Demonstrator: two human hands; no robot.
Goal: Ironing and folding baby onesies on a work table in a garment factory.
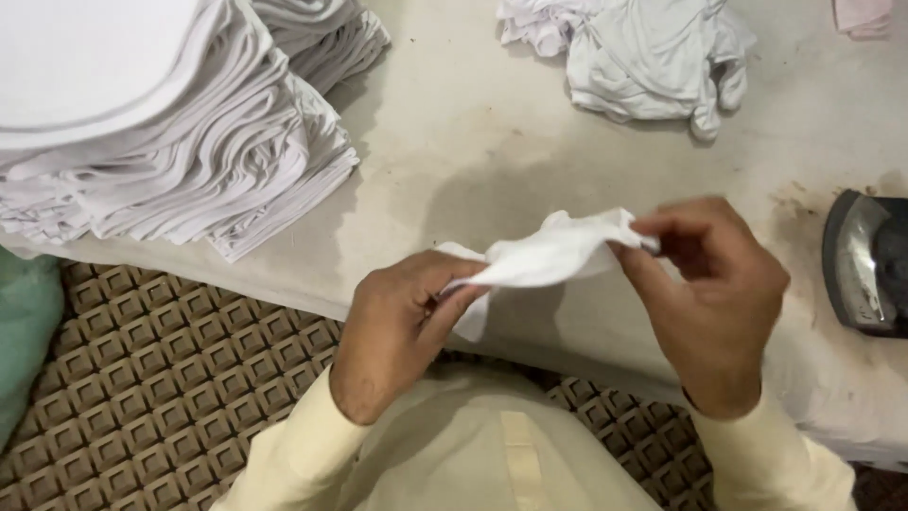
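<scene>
Cream shirt front and sleeves sit closest to the lens, both forearms reaching forward over the surface edge. Left hand and right hand both grip one small white cloth piece, held up in the air just above the near edge of the surface, not resting on it. Cloth runs left to right between the two hands, long axis roughly level, slightly higher at the right end. Left fingers are pinched shut on the cloth's left end, with a corner hanging below the thumb. Right fingers are closed on the cloth's right end, curled in toward the palm. Both hands touch the cloth, so neither is nearer; the cloth is bunched and creased in the middle.

Relative to the cloth: a tall stack of folded white pieces lies far left and back, overhanging the surface edge. A loose heap of white pieces lies behind and to the right, well apart. A dark iron with a shiny plate sits at the far right, cut by the frame, next to brown scorch stains. Below left, a brown mat with a square pattern covers the floor, plus a green bundle at the left frame edge. Pink scrap at the top right corner, too cropped to identify.
</scene>
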